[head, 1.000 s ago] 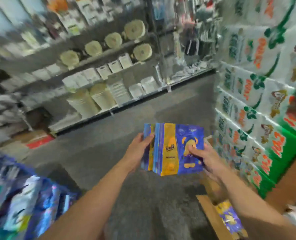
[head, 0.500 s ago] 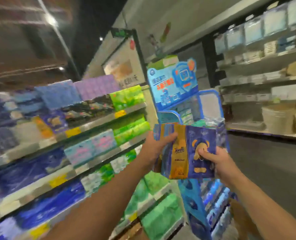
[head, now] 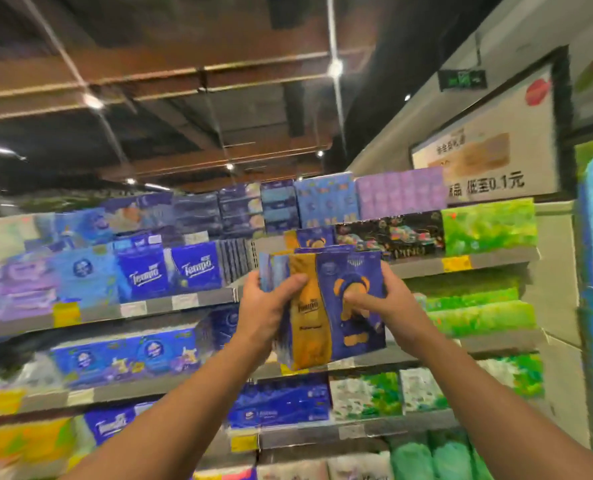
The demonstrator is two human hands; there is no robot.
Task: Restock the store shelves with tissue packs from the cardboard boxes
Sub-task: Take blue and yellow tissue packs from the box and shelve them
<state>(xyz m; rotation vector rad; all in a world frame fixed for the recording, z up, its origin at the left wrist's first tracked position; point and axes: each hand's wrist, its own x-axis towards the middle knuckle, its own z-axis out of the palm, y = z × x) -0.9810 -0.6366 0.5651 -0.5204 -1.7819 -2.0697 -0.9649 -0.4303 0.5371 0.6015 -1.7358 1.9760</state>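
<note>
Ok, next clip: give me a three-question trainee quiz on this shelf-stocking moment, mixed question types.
1. True or false: the purple and gold tissue packs are held by one hand only.
2. Multiple choice: the matching bear pack already on the shelf sits (A) directly behind and above the held packs, (B) on the bottom shelf, (C) on the floor.
3. Short answer: what colour are the packs at the right end of the shelf, next to the dark patterned ones?

Key
1. False: the left hand and right hand both grip them.
2. A
3. Green
</note>
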